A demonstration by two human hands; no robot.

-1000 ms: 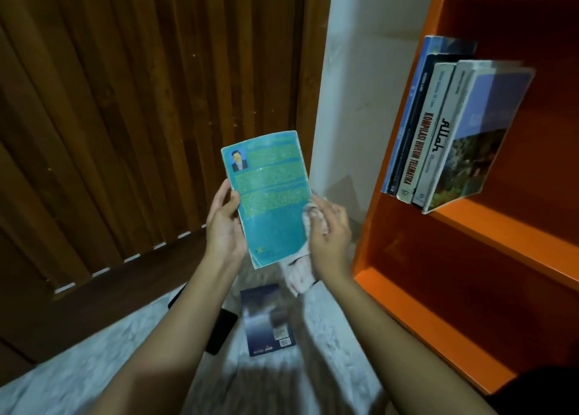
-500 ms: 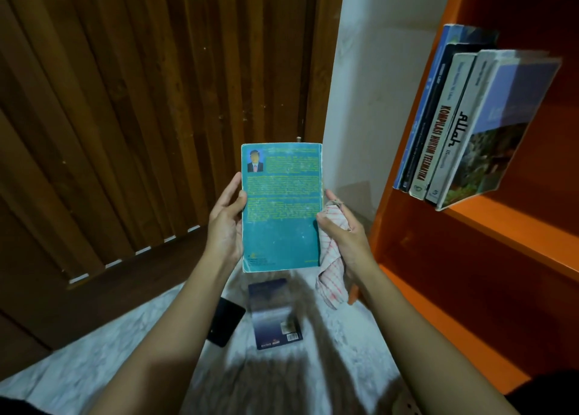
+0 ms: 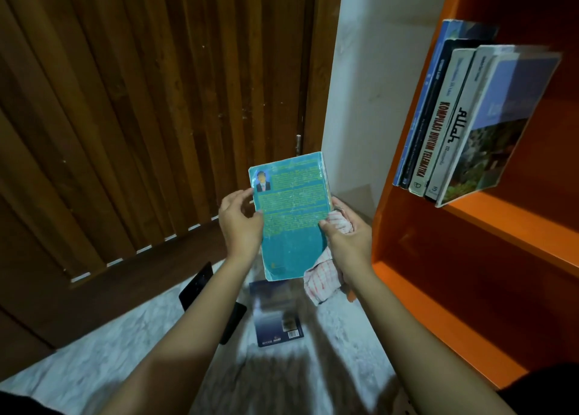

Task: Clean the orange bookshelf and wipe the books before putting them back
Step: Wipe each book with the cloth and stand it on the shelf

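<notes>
Orange bookshelf (image 3: 501, 223) holds a few books (image 3: 454, 126) already, left hand (image 3: 239, 223) grips the teal book (image 3: 291, 214), right hand (image 3: 347, 242) clutches the checked cloth (image 3: 322, 281) against it, a dark book (image 3: 277, 314) waits on the floor (image 3: 125, 345)

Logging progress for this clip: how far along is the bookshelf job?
Looks done: several upright books stand on the orange bookshelf. In hand: left hand and right hand hold the teal paperback, the right also gripping a red-checked white cloth. Left: the dark blue book on the floor.
</notes>
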